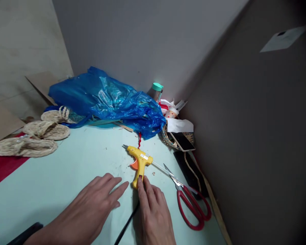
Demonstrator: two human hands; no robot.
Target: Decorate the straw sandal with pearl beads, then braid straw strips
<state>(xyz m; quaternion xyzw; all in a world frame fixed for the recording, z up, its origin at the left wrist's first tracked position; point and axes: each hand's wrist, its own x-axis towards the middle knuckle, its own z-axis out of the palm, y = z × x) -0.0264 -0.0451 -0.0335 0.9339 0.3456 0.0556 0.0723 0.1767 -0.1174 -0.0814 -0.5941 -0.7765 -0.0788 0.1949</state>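
A yellow hot glue gun (pixel 140 160) lies on its side on the pale green tabletop (pixel 84 163), its nozzle to the upper left and a clear glue stick (pixel 163 169) poking from its back. The fingertips of my right hand (pixel 155 214) touch the bottom of its handle, near the switch; the fingers are stretched out. My left hand (pixel 99 200) hovers left of the handle, fingers extended, with nothing in it. A black cord (pixel 129 219) runs from the handle down between my hands. Red-handled scissors (pixel 191 204) lie to the right, their blades beside the glue stick.
Several woven straw slippers (pixel 28 146) rest at the left. A large blue plastic bag (pixel 104 98) is heaped at the back. A green-lidded bottle (pixel 157 87), a basket (pixel 168 137) and a phone (pixel 183 141) stand or lie near the right partition (pixel 257 136).
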